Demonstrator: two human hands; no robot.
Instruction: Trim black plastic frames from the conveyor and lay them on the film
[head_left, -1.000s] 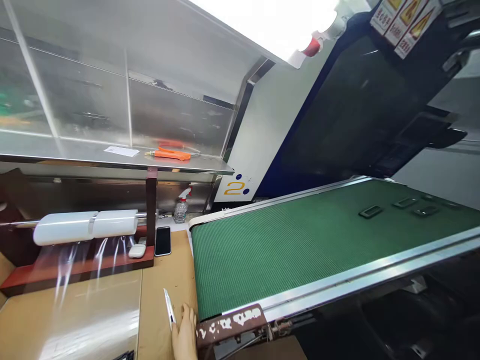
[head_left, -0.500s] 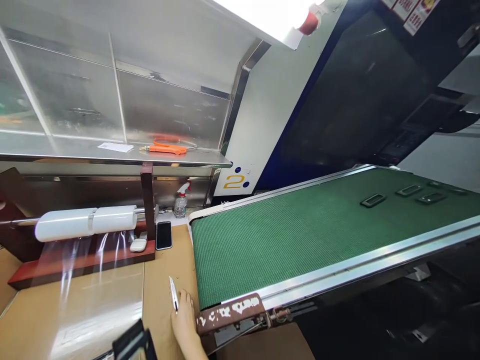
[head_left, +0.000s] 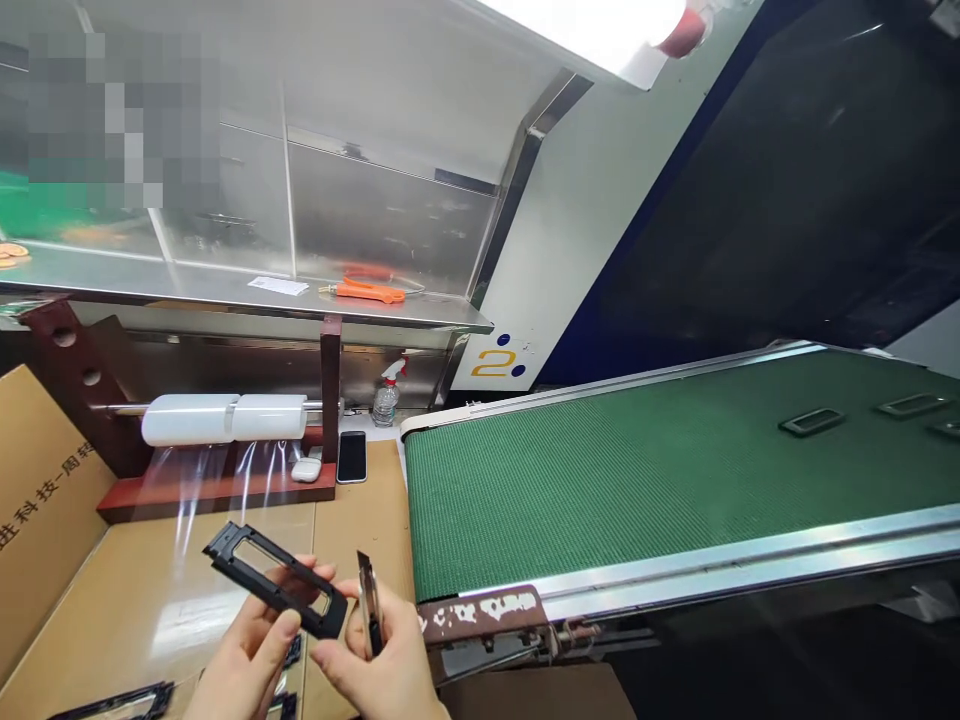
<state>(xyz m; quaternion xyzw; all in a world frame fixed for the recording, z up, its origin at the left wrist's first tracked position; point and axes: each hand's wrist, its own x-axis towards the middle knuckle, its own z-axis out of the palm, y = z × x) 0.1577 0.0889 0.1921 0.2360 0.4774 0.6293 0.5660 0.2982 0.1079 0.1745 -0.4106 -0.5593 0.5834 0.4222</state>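
Note:
My left hand [head_left: 251, 645] grips a black rectangular plastic frame [head_left: 259, 590] with a long open window, tilted above the cardboard-covered table. Close beside it, my right hand [head_left: 390, 650] is closed around a utility knife [head_left: 368, 605], its blade pointing up. The right fingers are near the frame's lower right end; whether they touch it I cannot tell. Below, at the bottom edge, lie more black frames [head_left: 142, 700], partly hidden by my left hand. Clear film [head_left: 180, 560] spreads over the cardboard [head_left: 367, 530] behind the hands.
Two rolls of film [head_left: 191, 418] hang on a red-brown stand. A phone [head_left: 352, 457], an earbud case [head_left: 306, 469] and a spray bottle [head_left: 386, 398] sit nearby. The green conveyor belt [head_left: 585, 470] on the right carries several dark frames [head_left: 812, 421]. An orange tool [head_left: 370, 291] rests on the metal shelf.
The right hand has lifted the utility knife from beside the belt and turned it towards the left hand. The left hand has come into view with the black frame. The view has swung left.

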